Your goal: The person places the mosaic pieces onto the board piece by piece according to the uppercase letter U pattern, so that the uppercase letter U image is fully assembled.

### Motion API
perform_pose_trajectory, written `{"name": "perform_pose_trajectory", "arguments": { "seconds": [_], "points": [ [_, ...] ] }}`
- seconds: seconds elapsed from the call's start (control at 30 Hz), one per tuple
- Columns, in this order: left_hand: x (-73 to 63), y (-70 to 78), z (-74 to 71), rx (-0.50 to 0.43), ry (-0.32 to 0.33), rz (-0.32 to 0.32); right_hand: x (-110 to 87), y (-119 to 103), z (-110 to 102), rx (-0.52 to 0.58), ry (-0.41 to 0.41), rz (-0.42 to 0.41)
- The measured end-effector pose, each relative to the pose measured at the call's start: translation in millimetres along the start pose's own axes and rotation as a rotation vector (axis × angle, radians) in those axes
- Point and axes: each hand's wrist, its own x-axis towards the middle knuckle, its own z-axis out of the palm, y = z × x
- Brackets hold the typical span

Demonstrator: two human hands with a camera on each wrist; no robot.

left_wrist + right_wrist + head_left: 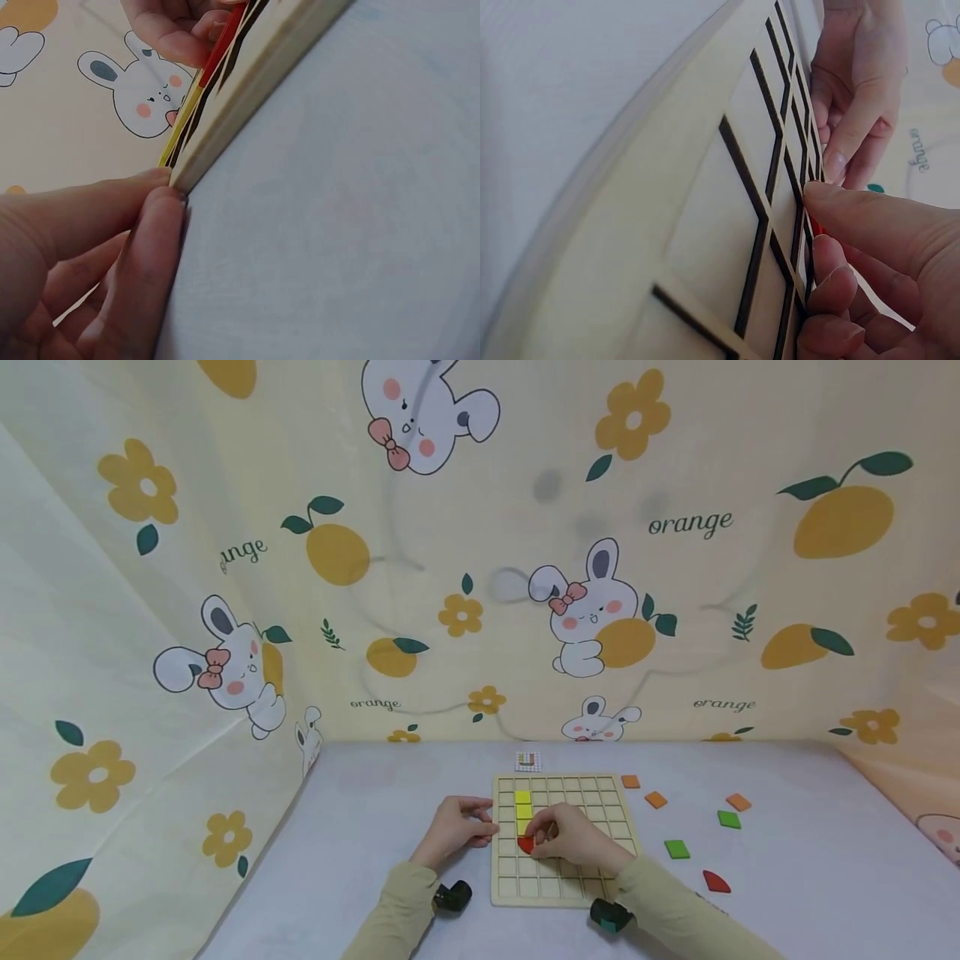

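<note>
- Beige right sleeve [686, 910] and left sleeve [393, 914]: both enter from the lower part of the head view. A black module is worn at each wrist: left module [453, 897], right module [611, 915].
- Board [527, 888]: pale wood, raised rim, gridded face; lies flat on the white tabletop [352, 843].
- Left hand [453, 829]: positioned at the left edge of the board. Thumb and a finger grip this edge; the other fingers are bent beneath the palm.
- Right hand [568, 837]: positioned over the board. Thumb and fingers are curled and pinch the red piece.
- Red piece [526, 846]: quarter-circle, located at the board's second column from the left, directly below the yellow squares. Whether it is fully seated in its cell cannot be told.
- Yellow squares [523, 812]: three, set in one column of the grid, one below another.
- Patterned card [528, 762]: small, lies just beyond the far edge of the board.
- Loose parts, right of the board: three orange squares [656, 799], two green squares [677, 849] and a second red quarter-circle [716, 882], spaced apart.
- Backdrop [510, 518]: cream fabric behind the tabletop, printed with rabbits, oranges and flowers.
</note>
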Motion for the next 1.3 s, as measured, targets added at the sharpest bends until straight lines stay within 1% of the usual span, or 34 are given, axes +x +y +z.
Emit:
{"name": "perform_pose_trajectory", "arguments": {
  "seconds": [0.23,0.43,0.57,0.7,0.8,0.97,1.07,1.17,1.23,1.3],
  "points": [
    [0.9,-0.3,1.3,-0.006,0.003,0.001,-1.9,-1,0,-0.025,0.019,-0.001],
    [-0.3,-1.4,0.4,-0.012,0.004,-0.010,-2.6,-1,1,-0.015,0.029,0.002],
    [-1.2,-1.5,0.1,-0.010,0.005,-0.003,-4.1,0,-1,-0.011,0.006,-0.014],
    [-1.0,-1.2,0.5,-0.006,0.011,-0.003,-9.1,0,-8,0.018,-0.044,-0.020],
    [-0.1,-0.9,1.1,-0.005,0.012,-0.005,-15.3,0,-16,0.043,-0.076,-0.012],
    [0.3,-0.2,2.1,-0.006,0.012,0.000,-30.3,6,-32,0.065,-0.107,-0.037],
    [0.5,0.1,2.2,-0.007,0.015,0.001,-40.3,10,-47,0.066,-0.115,-0.052],
    [0.6,0.5,2.2,-0.007,0.017,0.003,-50.0,14,-64,0.038,-0.099,-0.041],
    [0.5,0.7,2.2,-0.007,0.019,-0.001,-56.7,18,-75,0.002,-0.073,-0.014],
    [0.2,0.2,2.1,-0.006,0.020,-0.004,-63.2,23,-86,-0.026,-0.046,-0.003]
  ]
}}
